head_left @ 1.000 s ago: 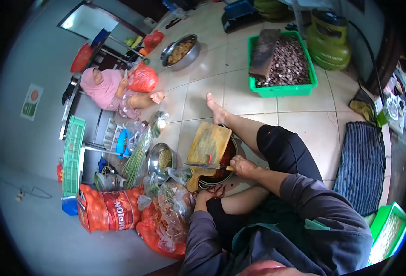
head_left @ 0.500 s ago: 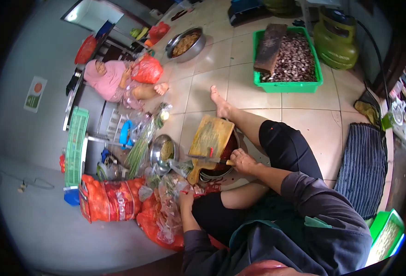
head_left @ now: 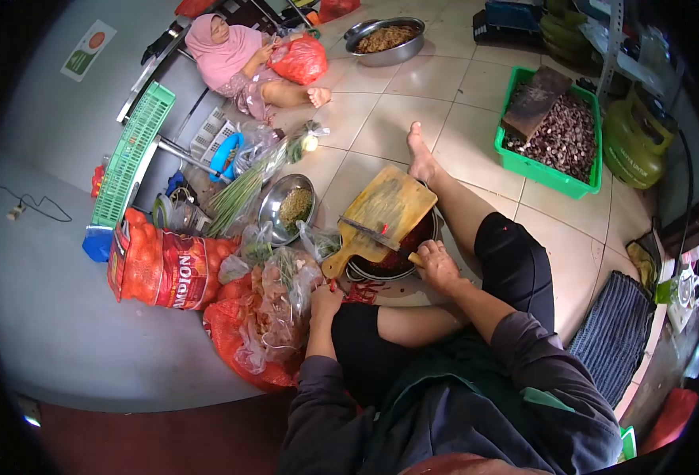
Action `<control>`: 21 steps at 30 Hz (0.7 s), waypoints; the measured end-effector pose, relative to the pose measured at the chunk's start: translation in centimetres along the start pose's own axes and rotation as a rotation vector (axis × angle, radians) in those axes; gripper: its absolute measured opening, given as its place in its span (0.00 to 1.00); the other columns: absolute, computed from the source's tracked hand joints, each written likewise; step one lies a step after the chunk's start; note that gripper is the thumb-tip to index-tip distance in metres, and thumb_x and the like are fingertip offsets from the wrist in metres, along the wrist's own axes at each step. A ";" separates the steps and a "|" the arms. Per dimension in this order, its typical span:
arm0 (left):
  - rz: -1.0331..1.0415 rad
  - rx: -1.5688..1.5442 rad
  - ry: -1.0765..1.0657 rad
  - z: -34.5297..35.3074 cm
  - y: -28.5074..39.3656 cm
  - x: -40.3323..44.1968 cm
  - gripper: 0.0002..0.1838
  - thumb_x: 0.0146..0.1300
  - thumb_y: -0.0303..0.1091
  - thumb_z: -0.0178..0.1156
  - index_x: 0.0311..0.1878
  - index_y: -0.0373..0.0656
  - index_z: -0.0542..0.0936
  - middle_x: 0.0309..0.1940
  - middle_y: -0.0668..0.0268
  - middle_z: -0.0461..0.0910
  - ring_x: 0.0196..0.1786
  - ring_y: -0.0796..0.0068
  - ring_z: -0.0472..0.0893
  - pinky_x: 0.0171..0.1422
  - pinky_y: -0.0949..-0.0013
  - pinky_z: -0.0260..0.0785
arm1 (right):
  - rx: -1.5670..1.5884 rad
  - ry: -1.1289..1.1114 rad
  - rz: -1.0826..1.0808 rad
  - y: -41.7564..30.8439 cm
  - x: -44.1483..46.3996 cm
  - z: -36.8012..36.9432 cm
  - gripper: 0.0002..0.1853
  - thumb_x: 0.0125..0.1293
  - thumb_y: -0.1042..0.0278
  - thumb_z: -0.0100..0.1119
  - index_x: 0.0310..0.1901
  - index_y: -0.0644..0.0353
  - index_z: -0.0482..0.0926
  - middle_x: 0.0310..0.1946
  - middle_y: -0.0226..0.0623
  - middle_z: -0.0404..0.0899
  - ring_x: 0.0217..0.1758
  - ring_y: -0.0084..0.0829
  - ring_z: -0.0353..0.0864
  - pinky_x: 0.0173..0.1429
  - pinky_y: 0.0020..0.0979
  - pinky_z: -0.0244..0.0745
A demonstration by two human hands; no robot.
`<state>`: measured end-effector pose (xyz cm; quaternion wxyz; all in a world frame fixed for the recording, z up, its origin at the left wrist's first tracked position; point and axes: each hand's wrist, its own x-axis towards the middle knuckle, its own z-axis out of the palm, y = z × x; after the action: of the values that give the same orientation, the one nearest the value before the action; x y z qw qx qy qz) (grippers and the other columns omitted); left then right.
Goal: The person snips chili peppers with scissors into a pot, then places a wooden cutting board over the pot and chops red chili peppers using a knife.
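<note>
My right hand [head_left: 439, 266] is closed around the handle of a knife [head_left: 371, 233], whose blade lies across a wooden cutting board [head_left: 390, 204]. The board rests across the top of a pot [head_left: 417, 237] with dark red contents. A small red piece [head_left: 384, 228] sits on the board beside the blade. Near the board's handle, my left hand [head_left: 325, 304] is closed, with the tip of a red chili [head_left: 333, 285] showing above its fingers. Clear plastic bags [head_left: 282, 305] lie just left of that hand.
A steel bowl of chopped food [head_left: 264, 207], long green stalks [head_left: 246, 186] and a red mesh sack [head_left: 171, 265] stand to the left. Ahead are a person with a red bag [head_left: 298, 59] and a large basin [head_left: 393, 57]. A green crate [head_left: 551, 178] and gas cylinder [head_left: 638, 138] are right.
The view has swung, so the surroundings sit differently in the picture. My left hand has risen closer to the board's handle. The knife stays across the board in my right hand.
</note>
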<state>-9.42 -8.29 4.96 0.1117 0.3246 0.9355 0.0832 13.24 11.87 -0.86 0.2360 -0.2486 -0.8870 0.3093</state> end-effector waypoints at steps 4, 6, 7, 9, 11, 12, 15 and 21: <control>-0.044 -0.013 -0.042 1.2 -0.3 0.9 0.16 0.57 0.41 0.57 0.39 0.38 0.81 0.37 0.44 0.81 0.45 0.46 0.80 0.52 0.52 0.71 | 0.004 -0.001 -0.009 -0.1 0.0 0.1 0.19 0.51 0.73 0.63 0.45 0.65 0.71 0.49 0.46 0.68 0.54 0.50 0.67 0.57 0.43 0.69; -0.021 0.016 -0.063 1.3 -0.3 1.0 0.16 0.57 0.41 0.57 0.41 0.38 0.80 0.38 0.44 0.80 0.46 0.46 0.79 0.53 0.53 0.71 | 0.017 0.015 -0.016 -0.2 0.0 0.0 0.19 0.50 0.73 0.64 0.44 0.65 0.71 0.48 0.46 0.69 0.52 0.51 0.68 0.57 0.44 0.69; -0.009 0.031 -0.075 1.3 -0.2 1.0 0.17 0.57 0.41 0.58 0.42 0.37 0.80 0.39 0.44 0.80 0.47 0.46 0.79 0.53 0.53 0.71 | 0.023 0.032 -0.026 -0.3 -0.1 0.0 0.19 0.50 0.73 0.64 0.44 0.65 0.71 0.47 0.46 0.70 0.51 0.51 0.69 0.56 0.44 0.69; -0.015 0.029 -0.094 1.5 -0.2 1.3 0.18 0.57 0.42 0.59 0.42 0.36 0.80 0.40 0.44 0.80 0.47 0.47 0.79 0.53 0.54 0.71 | 0.026 0.052 -0.042 -0.3 -0.1 -0.1 0.18 0.49 0.74 0.64 0.44 0.65 0.72 0.46 0.47 0.71 0.50 0.51 0.70 0.55 0.45 0.69; -0.009 0.016 -0.097 1.9 -0.6 1.4 0.19 0.56 0.43 0.60 0.41 0.35 0.80 0.39 0.45 0.80 0.46 0.47 0.80 0.52 0.55 0.71 | 0.019 0.060 -0.054 -0.3 0.0 -0.1 0.18 0.49 0.74 0.64 0.44 0.65 0.72 0.46 0.47 0.71 0.50 0.51 0.70 0.55 0.45 0.69; 0.002 0.006 -0.090 2.0 -0.8 1.5 0.20 0.55 0.44 0.62 0.40 0.35 0.80 0.37 0.45 0.81 0.45 0.48 0.80 0.51 0.56 0.71 | 0.016 0.035 -0.046 -0.4 0.1 -0.1 0.19 0.50 0.73 0.64 0.44 0.65 0.72 0.47 0.47 0.70 0.51 0.51 0.69 0.56 0.44 0.69; 0.009 -0.054 -0.106 1.7 -0.8 1.4 0.20 0.54 0.44 0.63 0.40 0.35 0.80 0.37 0.47 0.81 0.44 0.48 0.80 0.50 0.56 0.71 | 0.008 0.011 -0.037 -0.3 0.0 -0.2 0.19 0.51 0.72 0.63 0.44 0.65 0.71 0.48 0.47 0.69 0.52 0.50 0.68 0.58 0.42 0.68; -0.024 -0.097 -0.026 1.8 -0.5 0.8 0.20 0.50 0.43 0.68 0.39 0.36 0.77 0.34 0.53 0.81 0.41 0.52 0.80 0.47 0.56 0.72 | -0.019 0.066 -0.024 -0.2 0.0 -0.2 0.17 0.53 0.70 0.61 0.44 0.66 0.71 0.48 0.49 0.69 0.53 0.51 0.68 0.57 0.43 0.69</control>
<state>-9.83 -7.98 2.95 0.1402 0.3088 0.9327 0.1230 13.27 11.81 -0.59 0.2665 -0.2502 -0.8846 0.2897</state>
